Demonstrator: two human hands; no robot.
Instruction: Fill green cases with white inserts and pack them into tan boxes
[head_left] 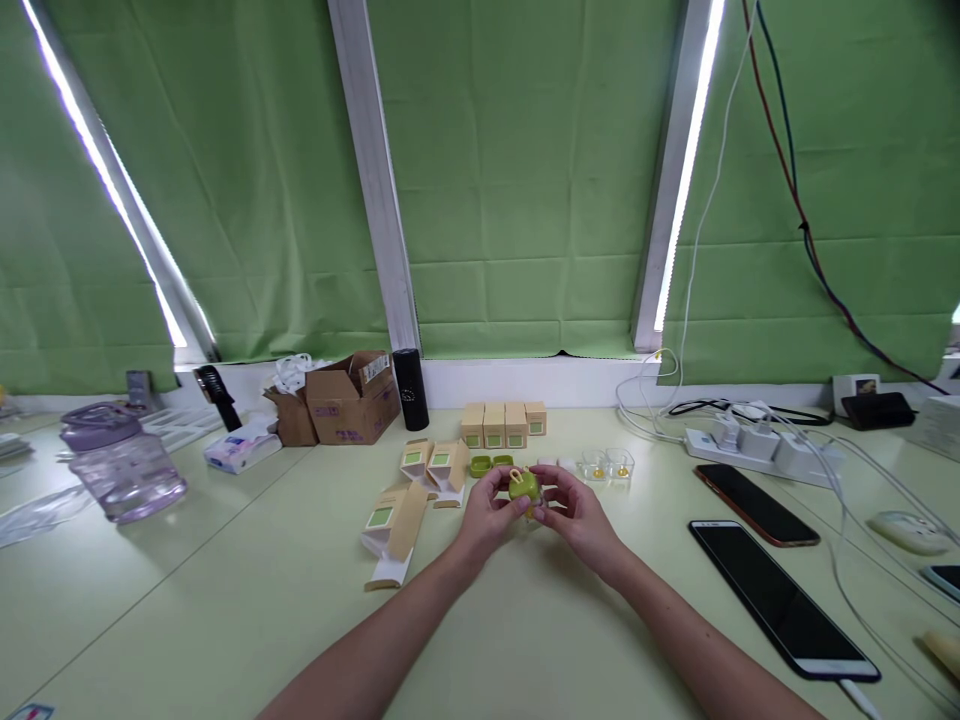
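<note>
Between my left hand [489, 512] and my right hand [576, 518] is a small green-capped container [523, 486] with a pale yellow loop on top. Its lower part looks clear and is partly covered by my fingers. Both hands are closed around it from either side, just above the table. Behind my left hand lie small green lids [481, 466]. Beyond my right hand stand a clear cup [594, 465] and another clear cup [620, 466], each with something yellow at the bottom. Small white pieces [568, 465] sit beside them.
Opened cardboard cartons [397, 520] lie at the left, and a row of small closed boxes [495, 425] stands behind. Phones [780, 595], a power strip [765, 452] and cables spread over the right. A purple water jug [124, 465] and a brown box [352, 405] are left.
</note>
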